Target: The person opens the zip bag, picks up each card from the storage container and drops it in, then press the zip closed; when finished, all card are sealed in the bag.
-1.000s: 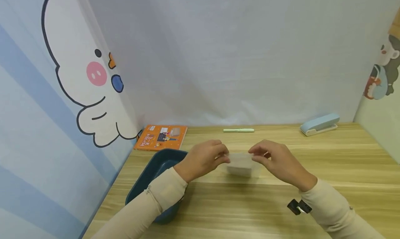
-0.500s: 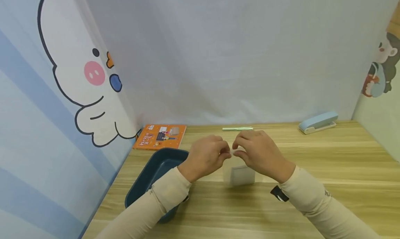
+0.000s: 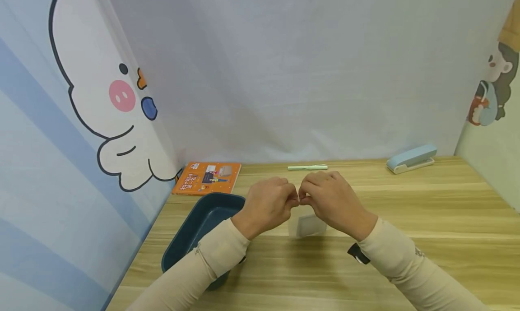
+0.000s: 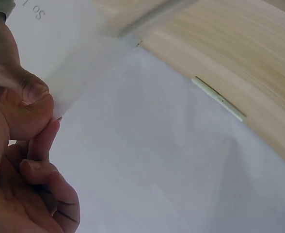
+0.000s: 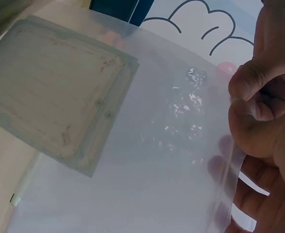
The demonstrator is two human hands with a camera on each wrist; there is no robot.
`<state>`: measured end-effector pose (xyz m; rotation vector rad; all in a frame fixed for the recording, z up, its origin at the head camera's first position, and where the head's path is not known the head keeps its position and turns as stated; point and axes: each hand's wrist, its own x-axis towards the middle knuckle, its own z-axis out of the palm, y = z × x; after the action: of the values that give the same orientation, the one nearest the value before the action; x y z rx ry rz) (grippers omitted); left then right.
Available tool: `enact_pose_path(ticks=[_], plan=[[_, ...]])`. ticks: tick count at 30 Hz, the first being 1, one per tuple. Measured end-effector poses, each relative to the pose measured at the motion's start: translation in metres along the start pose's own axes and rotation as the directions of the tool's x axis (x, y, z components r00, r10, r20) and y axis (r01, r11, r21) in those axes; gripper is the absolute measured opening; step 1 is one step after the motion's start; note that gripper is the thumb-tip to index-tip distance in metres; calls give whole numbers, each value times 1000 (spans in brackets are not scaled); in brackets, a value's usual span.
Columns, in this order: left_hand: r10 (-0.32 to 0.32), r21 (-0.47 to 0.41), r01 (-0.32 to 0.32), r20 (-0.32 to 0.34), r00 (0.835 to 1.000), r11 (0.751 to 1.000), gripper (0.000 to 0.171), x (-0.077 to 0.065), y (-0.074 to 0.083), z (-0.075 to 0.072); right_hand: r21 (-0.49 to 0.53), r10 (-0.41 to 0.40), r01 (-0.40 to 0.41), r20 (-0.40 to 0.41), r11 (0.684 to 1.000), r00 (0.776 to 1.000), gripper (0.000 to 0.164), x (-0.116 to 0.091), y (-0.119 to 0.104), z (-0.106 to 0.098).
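A translucent plastic bag (image 5: 157, 121) hangs over the table below my two hands. Inside its lower part lies a flat, pale rectangular block (image 5: 60, 92), which shows as a small grey shape in the head view. My left hand (image 3: 266, 205) pinches the bag's top edge between thumb and fingers. Right beside it, my right hand (image 3: 333, 202) pinches the same edge, and the fingertips of both hands meet. In the left wrist view, part of the bag (image 4: 79, 73) overlaps a white surface with small printed letters. My right hand covers part of the bag in the head view.
A dark teal basin (image 3: 174, 243) stands at the left, partly behind my left forearm. Behind it lies an orange book (image 3: 209, 179). Along the table's back edge are a pale green pen (image 3: 307, 167) and a light blue stapler (image 3: 411, 158), with a white curtain (image 3: 284, 76) behind.
My right hand has moved left along the bag's top edge until it meets the left hand. The bag has turned and now hangs lower, with the block tilted. The left hand has barely moved.
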<state>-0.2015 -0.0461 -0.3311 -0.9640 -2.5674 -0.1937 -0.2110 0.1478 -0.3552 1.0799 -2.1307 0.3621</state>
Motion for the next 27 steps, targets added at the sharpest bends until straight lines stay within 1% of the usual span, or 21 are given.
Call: enact_pose_path(ticks=[5,8,14,17,22,27], plan=[[-20,-22,21,33,999,1000,7,-2,0,-2,-81,-53,54,9,995,999,27,-2,-1,5],[-17,-31,19,42,999,999,7,-3,0,-4,-123,-79,79,12,989,997,25,-3,-2,8],[-17,-21,18,20,1000,1000,7,-5,-3,-6,-120,-75,71,-29,990,997,25,-2,-1,9],[-22,-23,22,16,1000,999,7,-5,-3,-7,-136,-84,77,-44,988,996,24,-1,-2,10],[-25,0,25,38,999,1000,8,-5,-2,-8,-158,-74,63,-67,985,995,22,-2,-3,12],[-48,32,47,58,997,998,10,-8,-2,-8,-152,-37,22,-96,988,995,17,-4,-4,10]])
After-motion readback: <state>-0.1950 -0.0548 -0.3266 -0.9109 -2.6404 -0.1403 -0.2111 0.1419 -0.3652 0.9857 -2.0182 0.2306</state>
